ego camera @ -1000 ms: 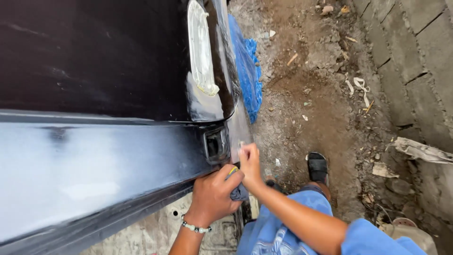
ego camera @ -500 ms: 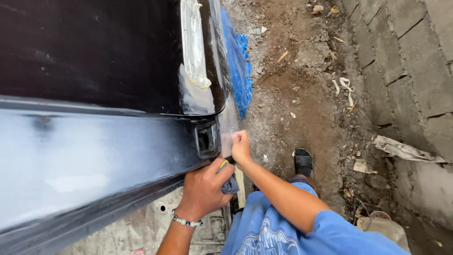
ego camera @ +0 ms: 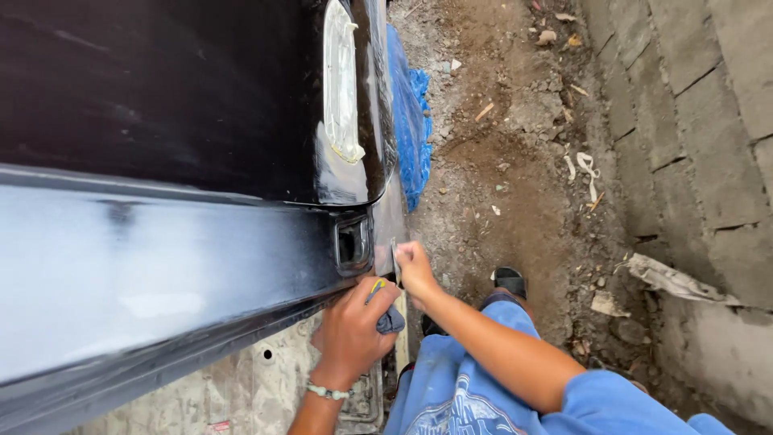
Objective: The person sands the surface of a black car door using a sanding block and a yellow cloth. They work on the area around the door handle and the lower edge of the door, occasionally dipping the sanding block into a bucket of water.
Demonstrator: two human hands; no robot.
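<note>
I look down the side of a glossy black car body (ego camera: pixel 161 266). My left hand (ego camera: pixel 354 330), with a bead bracelet at the wrist, is closed on a grey-blue cloth (ego camera: pixel 390 321) with a small yellow-tipped item, and rests against the panel's lower edge. My right hand (ego camera: pixel 415 266) is pinched on a small piece of abrasive paper (ego camera: pixel 395 262) pressed to the panel edge beside a rectangular recess (ego camera: pixel 353 242). A masked, taped lamp (ego camera: pixel 340 80) sits on the panel farther up.
A blue tarp (ego camera: pixel 412 121) hangs beside the car. Dirt ground (ego camera: pixel 515 161) with stones and scraps lies to the right, bounded by a grey block wall (ego camera: pixel 692 121). My sandalled foot (ego camera: pixel 510 282) stands below. A dusty light panel (ego camera: pixel 241 387) lies under the car edge.
The view has drifted slightly and both hands have shifted a little along the panel edge beside the recess. The same items stay in both hands.
</note>
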